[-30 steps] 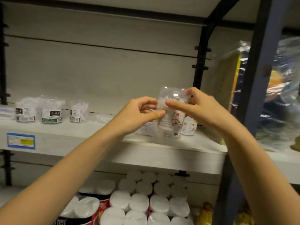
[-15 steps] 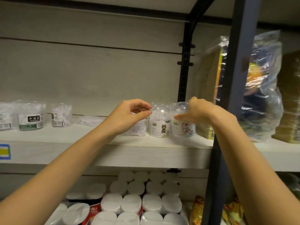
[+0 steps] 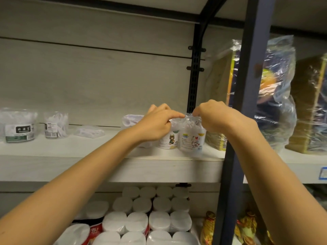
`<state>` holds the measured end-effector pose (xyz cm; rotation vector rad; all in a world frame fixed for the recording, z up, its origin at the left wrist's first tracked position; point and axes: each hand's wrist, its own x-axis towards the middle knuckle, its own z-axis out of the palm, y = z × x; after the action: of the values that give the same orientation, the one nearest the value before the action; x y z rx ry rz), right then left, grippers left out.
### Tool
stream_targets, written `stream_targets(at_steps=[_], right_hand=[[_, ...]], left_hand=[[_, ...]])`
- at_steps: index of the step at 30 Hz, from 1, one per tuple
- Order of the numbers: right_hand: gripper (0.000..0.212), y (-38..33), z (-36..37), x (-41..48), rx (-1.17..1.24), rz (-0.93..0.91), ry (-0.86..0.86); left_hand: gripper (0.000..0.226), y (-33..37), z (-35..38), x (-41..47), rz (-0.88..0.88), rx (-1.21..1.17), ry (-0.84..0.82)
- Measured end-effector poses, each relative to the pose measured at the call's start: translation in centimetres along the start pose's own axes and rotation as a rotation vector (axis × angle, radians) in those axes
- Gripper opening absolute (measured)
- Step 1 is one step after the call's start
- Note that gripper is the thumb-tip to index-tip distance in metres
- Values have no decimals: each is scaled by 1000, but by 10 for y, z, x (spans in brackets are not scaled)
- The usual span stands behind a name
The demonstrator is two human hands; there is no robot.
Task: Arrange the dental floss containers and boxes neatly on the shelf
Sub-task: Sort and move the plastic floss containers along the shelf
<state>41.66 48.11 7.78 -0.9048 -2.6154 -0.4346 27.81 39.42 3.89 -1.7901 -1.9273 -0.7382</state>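
Both bare forearms reach up and forward from the lower corners, converging near the shelf (image 3: 109,167) edge at centre frame. The left hand (image 3: 155,124) is curled palm-down, its index finger stretched toward three o'clock onto the clear lid of the cat-label floss container (image 3: 192,138), while the right hand (image 3: 212,115), knuckles up, pinches that lid's top. A second container (image 3: 169,141) stands touching it at nine o'clock, with more floss tubs (image 3: 19,128) far toward nine o'clock.
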Motion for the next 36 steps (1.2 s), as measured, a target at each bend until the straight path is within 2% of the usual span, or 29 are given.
stream_targets(at_steps=[4,8,11,15,18,23,27,29,31,34,36], right_hand=[[47,5,6,8,-44,-17,-32],[48,8,12,14,-31,-6,-52],[46,6,16,16,-17,-40,-30],[44,-12,14,19,300,-173,126],[45,-38,11,26,501,-260,96],[50,-65,19,43,438,-314,-4],[53,-72,22,44,366,-333,-2],[52,-73,25,45,357,-324,17],[46,-78,27,44,364,-328,136],[35,-95,25,36,474,-357,426],[30,-114,20,29,628,-377,474]], left_hand=[[55,-1,-1,4,-6,37,-45],[55,-7,-8,2,2,48,40],[46,-23,-25,-11,-42,26,134],[35,-62,-42,-33,-279,-182,277],[38,-84,-44,-45,-506,-398,232],[46,-95,-38,-56,-757,-833,114],[36,-87,-38,-63,-707,-996,-12],[39,-84,-40,-65,-679,-915,-48],[41,-85,-44,-67,-653,-697,18],[21,-93,-61,-81,-510,-454,343],[19,-102,-80,-98,-412,-332,475]])
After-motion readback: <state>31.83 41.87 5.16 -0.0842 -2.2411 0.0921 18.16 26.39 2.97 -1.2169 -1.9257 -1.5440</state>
